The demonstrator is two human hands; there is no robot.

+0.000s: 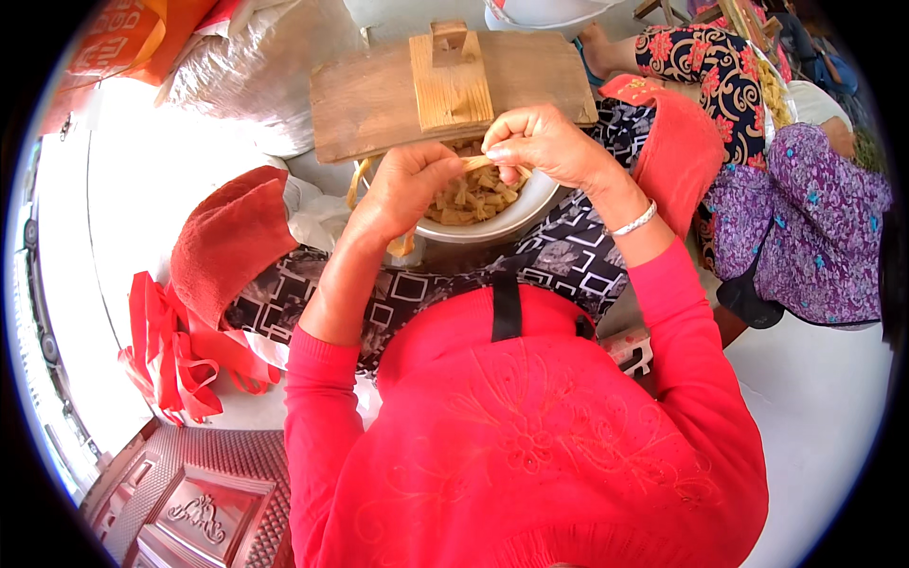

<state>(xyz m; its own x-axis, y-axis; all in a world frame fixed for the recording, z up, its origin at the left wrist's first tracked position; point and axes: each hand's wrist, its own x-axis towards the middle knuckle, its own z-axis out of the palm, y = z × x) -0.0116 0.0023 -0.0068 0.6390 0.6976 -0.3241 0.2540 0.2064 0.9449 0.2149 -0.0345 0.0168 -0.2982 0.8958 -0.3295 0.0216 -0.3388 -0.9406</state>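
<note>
A pale yellow, flat strip (475, 163) is stretched between my two hands, above a basin. My left hand (409, 187) pinches one end between thumb and fingers. The other end is in the fingertips of my right hand (547, 148), which wears a braided white bracelet. I cannot make out what the strip is made of. Under my hands, the light metal basin (536, 203) holds many short, folded yellowish pieces (478, 199). More yellow strip (402, 244) hangs beside my left wrist, over the near rim of the basin.
A wooden board (540, 76) with a raised block (451, 90) lies across the basin's far side. Red cloths (232, 237) cover my knees. A large plastic bag (260, 76) stands far left, red bags (180, 350) lie left. Another person in patterned clothes (814, 222) sits at right.
</note>
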